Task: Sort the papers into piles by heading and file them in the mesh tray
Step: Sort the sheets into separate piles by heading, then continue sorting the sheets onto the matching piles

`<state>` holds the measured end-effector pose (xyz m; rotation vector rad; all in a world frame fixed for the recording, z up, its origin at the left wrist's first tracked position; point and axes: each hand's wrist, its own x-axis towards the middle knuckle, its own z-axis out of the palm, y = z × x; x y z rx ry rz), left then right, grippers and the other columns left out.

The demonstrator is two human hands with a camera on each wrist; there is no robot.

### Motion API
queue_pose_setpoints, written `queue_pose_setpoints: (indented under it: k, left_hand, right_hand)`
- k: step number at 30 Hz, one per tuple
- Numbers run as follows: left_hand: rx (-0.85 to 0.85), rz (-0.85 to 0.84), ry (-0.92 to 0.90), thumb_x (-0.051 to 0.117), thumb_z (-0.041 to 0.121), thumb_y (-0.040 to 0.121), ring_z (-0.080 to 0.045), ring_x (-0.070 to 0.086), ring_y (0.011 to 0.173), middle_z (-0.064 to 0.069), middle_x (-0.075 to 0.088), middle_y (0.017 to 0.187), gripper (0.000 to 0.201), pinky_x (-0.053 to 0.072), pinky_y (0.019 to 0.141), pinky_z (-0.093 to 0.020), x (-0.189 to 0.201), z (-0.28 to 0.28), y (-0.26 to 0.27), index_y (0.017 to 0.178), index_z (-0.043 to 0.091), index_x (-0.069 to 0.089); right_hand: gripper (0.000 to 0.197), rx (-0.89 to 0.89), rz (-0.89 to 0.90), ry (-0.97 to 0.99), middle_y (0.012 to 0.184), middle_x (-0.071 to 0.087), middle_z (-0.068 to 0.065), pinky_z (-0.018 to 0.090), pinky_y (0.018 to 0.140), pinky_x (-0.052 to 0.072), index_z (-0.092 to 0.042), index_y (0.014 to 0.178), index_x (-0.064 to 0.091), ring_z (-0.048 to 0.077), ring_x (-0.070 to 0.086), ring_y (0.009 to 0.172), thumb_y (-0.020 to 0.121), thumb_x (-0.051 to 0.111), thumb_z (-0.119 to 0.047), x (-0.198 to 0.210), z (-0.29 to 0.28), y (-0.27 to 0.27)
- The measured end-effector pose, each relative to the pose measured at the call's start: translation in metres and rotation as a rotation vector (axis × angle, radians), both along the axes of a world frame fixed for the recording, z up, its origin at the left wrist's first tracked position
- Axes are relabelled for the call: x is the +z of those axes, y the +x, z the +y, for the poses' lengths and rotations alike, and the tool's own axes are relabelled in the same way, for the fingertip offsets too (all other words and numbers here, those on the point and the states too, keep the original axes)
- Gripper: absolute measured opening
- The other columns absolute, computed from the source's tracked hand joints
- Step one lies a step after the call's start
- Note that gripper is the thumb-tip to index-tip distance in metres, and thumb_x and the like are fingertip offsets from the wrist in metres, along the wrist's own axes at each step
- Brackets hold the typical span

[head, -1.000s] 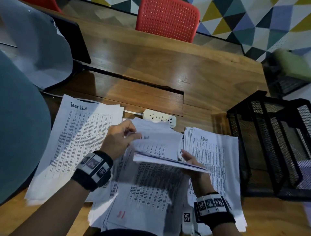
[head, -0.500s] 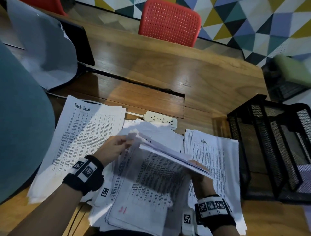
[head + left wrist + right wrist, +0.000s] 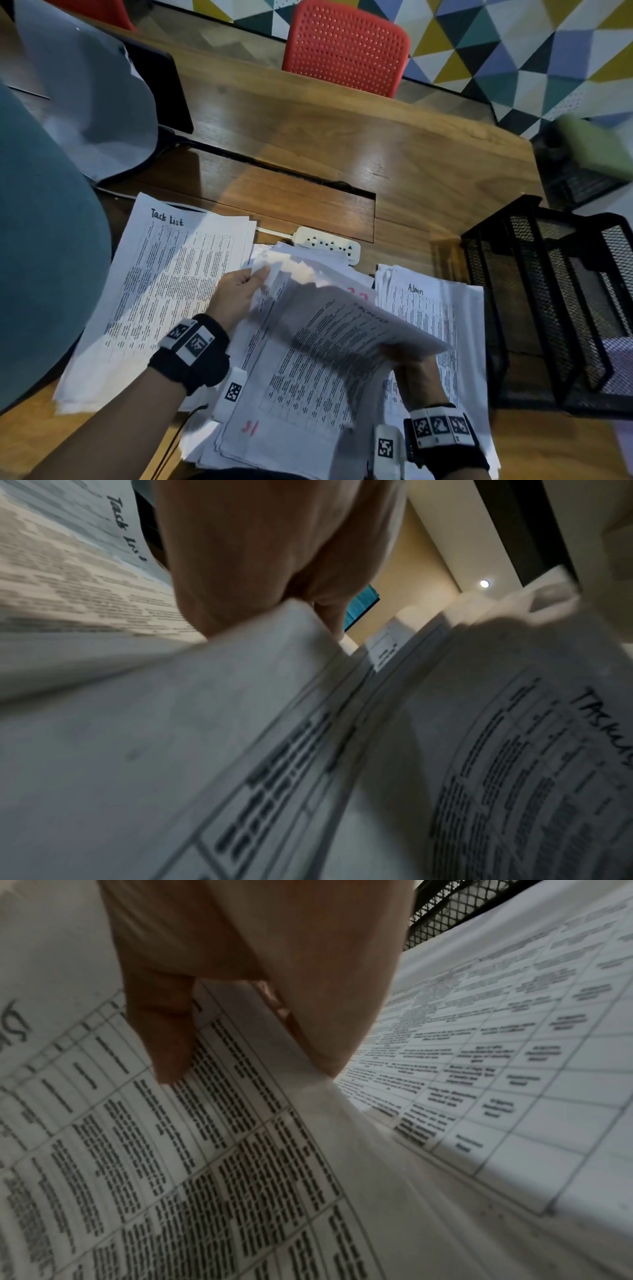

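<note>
A loose middle stack of printed papers lies before me on the wooden table. To its left lies the "Task List" pile, to its right the "Admin" pile. Above the stack hang several lifted sheets, curled and blurred. My left hand pinches their upper left corner. My right hand grips their right edge, thumb on top, fingers hidden below. The black mesh tray stands at the right.
A white power strip lies just beyond the papers, by a cable slot in the table. A red chair stands at the far side. A grey-blue shape fills the left edge. A dark screen stands at the back left.
The lifted sheets have swung up and curled, so their printed face now shows. My right hand keeps its grip on their right edge; my left has shifted slightly.
</note>
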<state>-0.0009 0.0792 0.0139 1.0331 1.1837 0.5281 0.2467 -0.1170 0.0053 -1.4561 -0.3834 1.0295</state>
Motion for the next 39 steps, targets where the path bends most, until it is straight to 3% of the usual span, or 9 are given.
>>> queue_pose_setpoints:
  k: [5, 10, 14, 18, 20, 22, 25, 33, 39]
  left_hand:
    - [0.007, -0.045, 0.013, 0.069, 0.027, 0.088, -0.023, 0.068, 0.097, -0.017, 0.074, 0.099, 0.026, 0.054, 0.094, -0.045, 0.004, 0.004, 0.002, 0.098, 0.003, 0.073]
    - [-0.101, -0.149, 0.006, 0.065, 0.019, 0.086, -0.030, 0.063, 0.096, -0.026, 0.070, 0.103, 0.023, 0.054, 0.088, -0.039, 0.008, 0.000, 0.006, 0.096, -0.001, 0.071]
    - [-0.301, -0.173, -0.063, 0.064, 0.058, 0.086, -0.038, 0.060, 0.091, -0.023, 0.063, 0.095, 0.074, 0.053, 0.090, -0.038, 0.018, -0.006, 0.005, 0.100, -0.014, 0.061]
    - [-0.362, -0.173, -0.124, 0.052, 0.085, 0.072, -0.033, 0.067, 0.107, -0.019, 0.070, 0.112, 0.090, 0.049, 0.100, -0.054, 0.026, -0.010, -0.008, 0.110, 0.005, 0.066]
    - [-0.501, -0.056, -0.030, 0.055, 0.074, 0.080, -0.018, 0.070, 0.098, -0.008, 0.071, 0.109, 0.064, 0.050, 0.095, -0.059, 0.027, -0.017, -0.012, 0.113, 0.019, 0.063]
    - [-0.642, 0.091, -0.001, 0.060, 0.058, 0.089, 0.001, 0.062, 0.104, 0.014, 0.062, 0.121, 0.044, 0.034, 0.106, -0.031, 0.025, -0.030, -0.011, 0.125, 0.034, 0.050]
    - [-0.609, 0.142, 0.069, 0.064, 0.068, 0.079, -0.010, 0.058, 0.123, 0.013, 0.058, 0.138, 0.071, 0.043, 0.108, -0.053, 0.025, -0.049, -0.004, 0.142, 0.045, 0.040]
    - [0.007, -0.194, 0.162, 0.063, -0.001, 0.089, -0.011, 0.072, 0.099, 0.002, 0.076, 0.107, 0.031, 0.058, 0.088, -0.029, 0.087, 0.008, -0.036, 0.117, 0.013, 0.062]
    - [-0.053, 0.846, 0.477, 0.058, 0.007, 0.093, -0.043, 0.064, 0.096, -0.025, 0.069, 0.105, 0.031, 0.052, 0.086, -0.051, 0.055, 0.054, -0.112, 0.124, 0.006, 0.058]
  right_hand:
    - [0.089, 0.162, 0.075, -0.028, 0.097, 0.075, 0.008, 0.033, 0.071, 0.058, -0.016, 0.116, 0.064, 0.022, 0.070, 0.084, 0.036, 0.097, -0.033, -0.003, 0.005, 0.002]
    - [0.093, 0.165, 0.170, -0.046, 0.108, 0.067, 0.022, 0.044, 0.078, 0.057, 0.002, 0.122, 0.057, 0.038, 0.062, 0.099, 0.039, 0.095, -0.009, -0.006, 0.010, 0.001]
    - [0.080, 0.157, 0.077, -0.139, 0.093, 0.071, 0.019, 0.037, 0.072, 0.057, 0.004, 0.110, 0.060, 0.035, 0.066, 0.091, 0.041, 0.094, -0.016, 0.005, 0.011, -0.004]
    - [0.047, 0.058, -0.203, -0.202, 0.096, 0.075, 0.010, 0.038, 0.074, 0.055, -0.014, 0.100, 0.073, 0.027, 0.070, 0.091, 0.057, 0.083, -0.029, 0.007, 0.011, -0.005]
    - [0.040, 0.040, -0.067, -0.083, 0.108, 0.070, 0.018, 0.041, 0.080, 0.056, -0.005, 0.110, 0.068, 0.034, 0.066, 0.103, 0.071, 0.076, -0.014, 0.011, 0.012, -0.006]
    - [0.049, 0.052, 0.110, -0.046, 0.117, 0.064, 0.026, 0.049, 0.086, 0.054, 0.002, 0.122, 0.057, 0.044, 0.061, 0.111, 0.076, 0.072, -0.004, 0.018, 0.016, -0.009]
    - [0.058, 0.090, 0.151, -0.042, 0.123, 0.062, 0.024, 0.062, 0.095, 0.047, -0.002, 0.129, 0.052, 0.043, 0.061, 0.112, 0.075, 0.071, -0.010, 0.030, 0.024, -0.016]
    - [0.045, -0.082, -0.191, -0.376, 0.104, 0.068, 0.013, 0.040, 0.078, 0.057, -0.007, 0.103, 0.062, 0.024, 0.066, 0.089, 0.088, 0.060, -0.050, 0.025, 0.049, -0.013]
    - [0.069, 0.306, -0.692, -0.807, 0.099, 0.060, 0.002, 0.032, 0.078, 0.046, -0.013, 0.108, 0.052, 0.021, 0.058, 0.091, 0.069, 0.069, -0.067, 0.005, 0.045, -0.041]
